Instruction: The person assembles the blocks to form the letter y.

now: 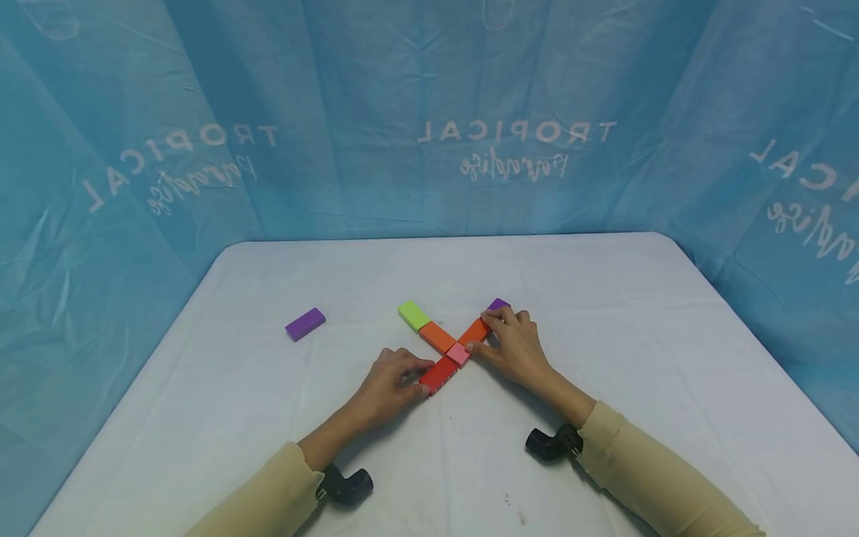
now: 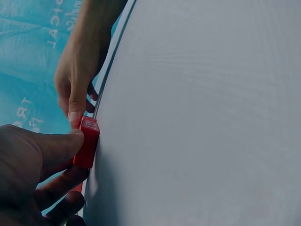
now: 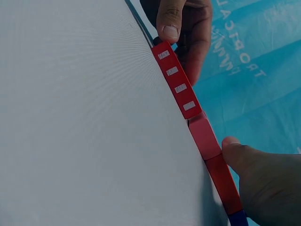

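Small coloured blocks form a cross-like shape in the middle of the white table (image 1: pixel 376 268). My left hand (image 1: pixel 392 384) pinches the red block (image 1: pixel 439 375) at the near end, thumb on one side and fingers on the other. White label-like patches (image 3: pixel 176 80) mark one side of it. The red block touches a short pink block (image 1: pixel 458 353) at the crossing. My right hand (image 1: pixel 517 347) holds an orange-red block (image 1: pixel 475 333) beyond it, its thumb by the pink joint and fingertips near a purple block (image 1: pixel 498 304). Part of that arm lies hidden under the fingers.
On the other far arm, an orange block (image 1: pixel 438 338) meets a lime green block (image 1: pixel 413 316). A separate purple block (image 1: pixel 305 324) lies to the left. Blue curtains (image 1: pixel 376 194) hang behind the table. Black wrist mounts (image 1: pixel 349 488) sit near both sleeves.
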